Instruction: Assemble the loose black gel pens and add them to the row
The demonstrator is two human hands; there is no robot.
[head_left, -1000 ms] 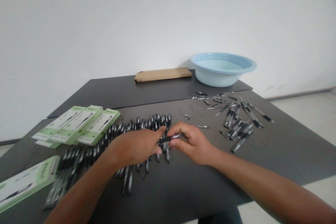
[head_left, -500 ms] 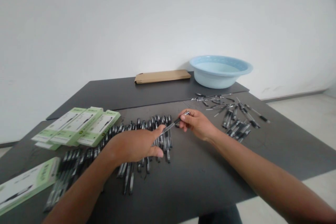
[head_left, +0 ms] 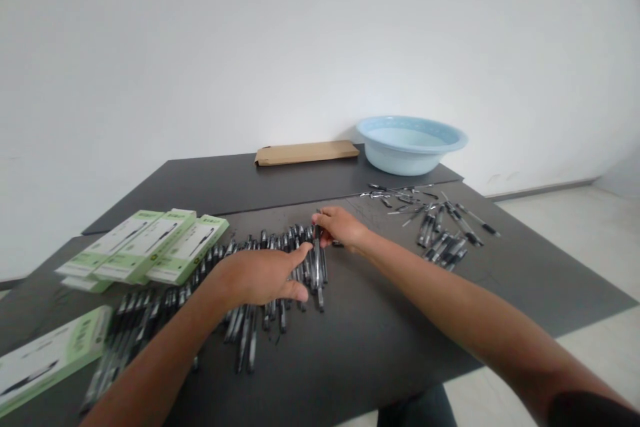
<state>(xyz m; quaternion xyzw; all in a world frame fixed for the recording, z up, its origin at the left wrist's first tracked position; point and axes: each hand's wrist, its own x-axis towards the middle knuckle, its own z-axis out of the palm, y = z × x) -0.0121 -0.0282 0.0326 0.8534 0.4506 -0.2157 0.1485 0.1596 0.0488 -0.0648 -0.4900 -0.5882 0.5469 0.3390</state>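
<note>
My right hand (head_left: 341, 227) pinches the upper end of a clear-barrelled black pen (head_left: 317, 257), which points down toward me at the right end of a long row of pens (head_left: 245, 340). Over that row reaches my left hand (head_left: 267, 275), thumb and a finger apart, with nothing visible between them; its other fingers are hidden from view. The pen's barrel passes just right of the left fingertips. Beneath the left hand and forearm, part of the row is covered.
Green-and-white pen boxes (head_left: 187, 250) are stacked at left, with another box (head_left: 55, 357) nearer me. Loose pens (head_left: 445, 247) and pen parts (head_left: 400, 197) lie at right. Behind them stand a light blue basin (head_left: 407, 153) and a flat brown cardboard piece (head_left: 306, 153), on the dark table (head_left: 380, 353).
My right hand has moved left and swung the pen from a slanted to a nearly upright line at the row's right end. The left hand has barely moved. The view has shifted slightly.
</note>
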